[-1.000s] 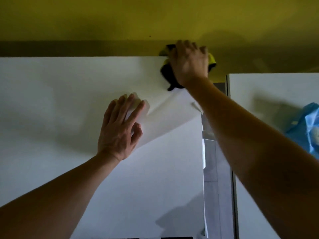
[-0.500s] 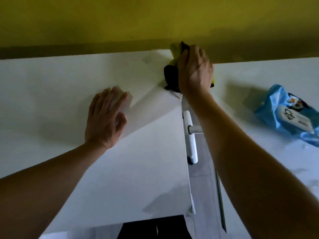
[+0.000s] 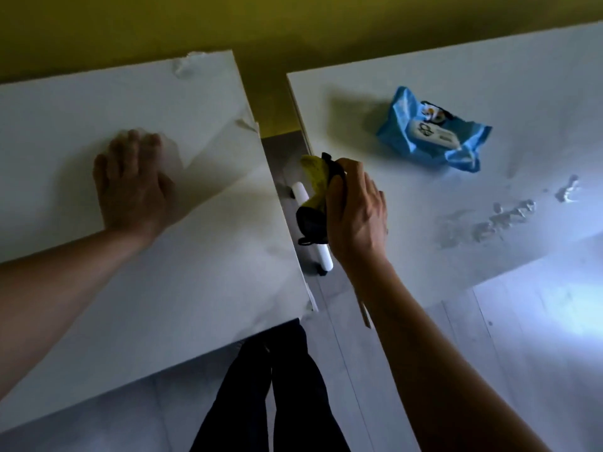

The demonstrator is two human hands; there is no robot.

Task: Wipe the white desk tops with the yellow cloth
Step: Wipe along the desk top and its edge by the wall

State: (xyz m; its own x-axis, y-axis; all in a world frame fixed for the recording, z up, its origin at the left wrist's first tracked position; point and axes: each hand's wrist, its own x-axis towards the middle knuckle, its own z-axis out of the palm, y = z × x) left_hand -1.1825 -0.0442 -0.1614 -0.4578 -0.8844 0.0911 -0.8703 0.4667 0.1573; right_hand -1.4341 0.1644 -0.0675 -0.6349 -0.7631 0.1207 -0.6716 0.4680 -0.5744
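Two white desk tops stand side by side with a gap between them. My right hand (image 3: 355,213) grips the yellow cloth (image 3: 315,182), which has a black part hanging below it, at the left edge of the right desk top (image 3: 408,76), over the gap. My left hand (image 3: 132,184) lies flat with fingers spread on the left desk top (image 3: 146,272), pressing down a folded-back white sheet (image 3: 208,177) that covers it. The left hand looks blurred.
A crumpled blue wipes pack (image 3: 434,132) lies on the right desk top, with wet streaks (image 3: 502,220) to its lower right. A white handle (image 3: 313,230) shows in the gap. Yellow wall behind; grey floor and my dark trouser legs (image 3: 277,386) below.
My right hand has pulled the cloth from the far corner of the left desk back toward me along the gap. My view has tilted down and right. My left hand stays on the sheet.
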